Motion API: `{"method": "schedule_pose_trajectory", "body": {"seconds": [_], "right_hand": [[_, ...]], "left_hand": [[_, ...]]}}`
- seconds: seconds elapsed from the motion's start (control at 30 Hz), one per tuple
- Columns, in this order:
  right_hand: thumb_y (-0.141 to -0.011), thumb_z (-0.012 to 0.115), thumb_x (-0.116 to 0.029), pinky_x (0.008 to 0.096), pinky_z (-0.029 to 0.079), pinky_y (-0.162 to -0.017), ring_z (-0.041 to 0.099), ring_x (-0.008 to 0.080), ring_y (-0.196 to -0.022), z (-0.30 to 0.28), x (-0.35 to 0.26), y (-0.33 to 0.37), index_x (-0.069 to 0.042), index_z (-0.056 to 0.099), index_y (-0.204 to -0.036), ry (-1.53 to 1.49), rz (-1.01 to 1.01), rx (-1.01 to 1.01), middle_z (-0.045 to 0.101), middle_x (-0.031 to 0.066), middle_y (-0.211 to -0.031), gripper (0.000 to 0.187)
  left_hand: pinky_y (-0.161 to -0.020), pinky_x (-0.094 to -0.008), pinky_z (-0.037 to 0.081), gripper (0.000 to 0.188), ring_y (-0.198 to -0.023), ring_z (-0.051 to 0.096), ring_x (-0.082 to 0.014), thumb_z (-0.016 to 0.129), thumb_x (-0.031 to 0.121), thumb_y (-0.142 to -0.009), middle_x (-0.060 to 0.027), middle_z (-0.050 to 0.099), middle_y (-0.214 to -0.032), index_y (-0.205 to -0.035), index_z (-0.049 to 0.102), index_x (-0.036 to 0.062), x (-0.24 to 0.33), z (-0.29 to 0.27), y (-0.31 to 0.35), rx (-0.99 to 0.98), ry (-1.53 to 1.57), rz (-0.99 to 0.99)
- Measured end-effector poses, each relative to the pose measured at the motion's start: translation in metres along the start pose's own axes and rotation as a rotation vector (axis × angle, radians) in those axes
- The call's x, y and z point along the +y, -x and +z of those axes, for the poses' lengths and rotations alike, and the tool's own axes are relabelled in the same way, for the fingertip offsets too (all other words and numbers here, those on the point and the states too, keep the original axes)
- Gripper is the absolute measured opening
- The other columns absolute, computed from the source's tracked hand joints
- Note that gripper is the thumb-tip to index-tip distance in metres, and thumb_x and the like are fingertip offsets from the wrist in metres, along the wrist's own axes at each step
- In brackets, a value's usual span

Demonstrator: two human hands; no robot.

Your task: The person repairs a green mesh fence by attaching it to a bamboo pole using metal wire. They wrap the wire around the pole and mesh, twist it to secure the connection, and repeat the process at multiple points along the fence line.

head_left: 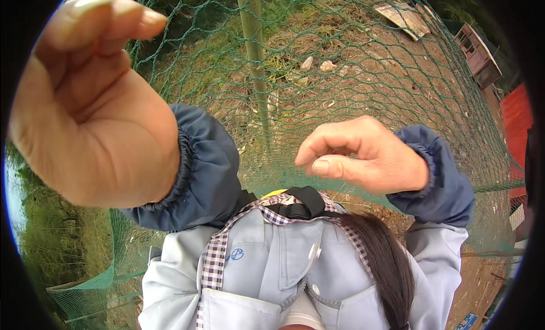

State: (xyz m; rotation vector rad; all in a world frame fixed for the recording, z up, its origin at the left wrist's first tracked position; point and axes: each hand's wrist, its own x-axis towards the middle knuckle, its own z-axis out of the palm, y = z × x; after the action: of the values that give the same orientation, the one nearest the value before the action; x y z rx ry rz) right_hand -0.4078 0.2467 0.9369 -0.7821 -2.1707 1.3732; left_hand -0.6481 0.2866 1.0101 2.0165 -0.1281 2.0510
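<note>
Raised large at the upper left, my left hand (108, 114) shows its palm, with the fingers loosely bent and a hollow under them. I see nothing held in it. To the right and lower, my right hand (366, 154) has its fingers curled, the thumb tip close to the forefinger. Whatever may lie between them is hidden or too small to make out. Behind both hands hangs a green mesh net (363, 86), nearest to my right fingertips; whether they touch it I cannot tell. Dark blue sleeve covers (210, 165) gather at both wrists.
An upright pole (252, 40) stands at the net. Beyond are dry brush, stones (327, 65) and a pale board (403, 19) on sloping soil. A small wooden hutch (477, 55) and a red panel (515, 125) are at the right. More netting (91, 301) lies at the lower left.
</note>
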Motion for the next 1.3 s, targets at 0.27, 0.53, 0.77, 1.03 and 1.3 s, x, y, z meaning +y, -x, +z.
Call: {"method": "schedule_pose_trajectory", "body": {"seconds": [0.27,0.53,0.77,1.03,1.3], "right_hand": [[-0.092,0.051,-0.018,0.0309,0.046,-0.087,0.06,0.0155,-0.097,0.039,0.217,-0.084,-0.001,0.06,-0.113,-0.219,0.089,-0.206,0.066,0.0071,-0.1,0.028],[-0.086,0.061,-0.028,0.0289,0.047,-0.074,0.061,0.0143,-0.081,0.02,0.314,-0.163,-0.002,0.069,-0.094,-0.118,0.298,0.247,0.068,0.0043,-0.085,0.029],[-0.089,0.057,-0.036,0.03,0.045,-0.069,0.06,0.0138,-0.088,0.012,0.364,-0.185,-0.001,0.067,-0.102,-0.208,0.341,0.481,0.067,0.0074,-0.101,0.038],[-0.083,0.064,-0.039,0.0328,0.048,-0.061,0.061,0.0166,-0.066,-0.001,0.373,-0.19,-0.006,0.073,-0.083,0.088,0.415,0.56,0.068,0.0087,-0.076,0.034],[-0.071,0.066,-0.039,0.0411,0.05,-0.068,0.063,0.03,-0.069,0.018,0.386,-0.193,-0.007,0.069,-0.066,0.426,0.454,0.667,0.065,0.0141,-0.068,0.032]], "left_hand": [[-0.064,-0.0235,0.049,0.023,-0.071,0.059,-0.0091,0.055,0.019,-0.093,-0.0039,0.064,-0.079,-0.1,0.064,-0.002,-0.083,-0.001,0.123,-0.689,0.168,-1.378],[-0.066,-0.0239,0.049,0.03,-0.075,0.059,-0.01,0.055,0.021,-0.093,-0.0048,0.064,-0.087,-0.113,0.057,-0.0009,-0.075,-0.057,0.203,-0.361,-0.133,-1.547],[-0.063,-0.0238,0.048,0.026,-0.072,0.06,-0.0105,0.056,0.016,-0.09,-0.004,0.063,-0.084,-0.109,0.059,-0.0018,-0.075,-0.039,0.251,-0.147,-0.299,-1.453],[-0.067,-0.026,0.049,0.027,-0.076,0.062,-0.012,0.057,0.014,-0.088,-0.0059,0.066,-0.089,-0.109,0.061,-0.0015,-0.115,-0.028,0.277,-0.17,-0.331,-1.457],[-0.061,-0.0279,0.048,0.029,-0.068,0.058,-0.0113,0.066,0.019,-0.083,-0.0065,0.067,-0.085,-0.106,0.064,0.0002,-0.183,0.015,0.28,-0.06,-0.423,-1.271]]}}
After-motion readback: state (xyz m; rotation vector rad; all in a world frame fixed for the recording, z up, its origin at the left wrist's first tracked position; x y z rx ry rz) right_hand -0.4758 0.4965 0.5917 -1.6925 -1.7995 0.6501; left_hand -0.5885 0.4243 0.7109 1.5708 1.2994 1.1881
